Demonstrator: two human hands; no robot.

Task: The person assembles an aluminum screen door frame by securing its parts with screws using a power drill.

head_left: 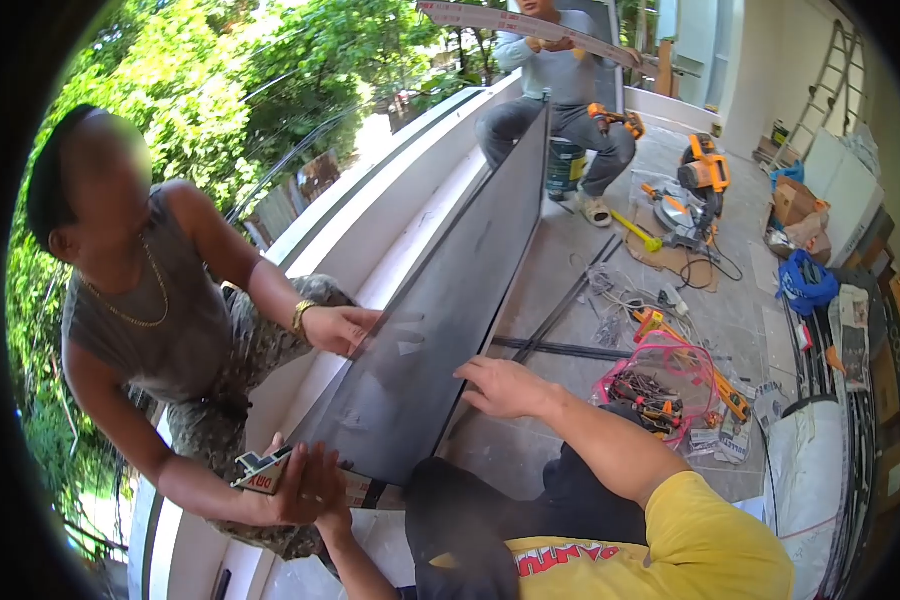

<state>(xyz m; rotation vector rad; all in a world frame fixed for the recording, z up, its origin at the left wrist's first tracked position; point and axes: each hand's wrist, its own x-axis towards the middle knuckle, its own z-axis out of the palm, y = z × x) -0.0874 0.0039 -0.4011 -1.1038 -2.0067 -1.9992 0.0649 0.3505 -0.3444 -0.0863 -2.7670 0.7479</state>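
A long dark mesh screen panel (420,330) with a thin frame stands tilted in front of me, its near end close to my knees. My right hand (505,386) is at the panel's right edge, fingers stretched out and their tips touching it. Low on the left, my left hand (322,488) closes on an aluminium profile (262,472) with printed protective film, at the panel's near end. A co-worker's hand overlaps mine there, hiding part of my grip. The co-worker's other hand (340,328) rests against the mesh from the far side.
Another person (560,70) sits at the back on a bucket (564,168), holding a long profile (520,22). A mitre saw (695,190), dark bars (570,300), a pink-edged tool bag (660,385) and cables lie on the tiled floor. A ladder (825,85) leans at the right wall.
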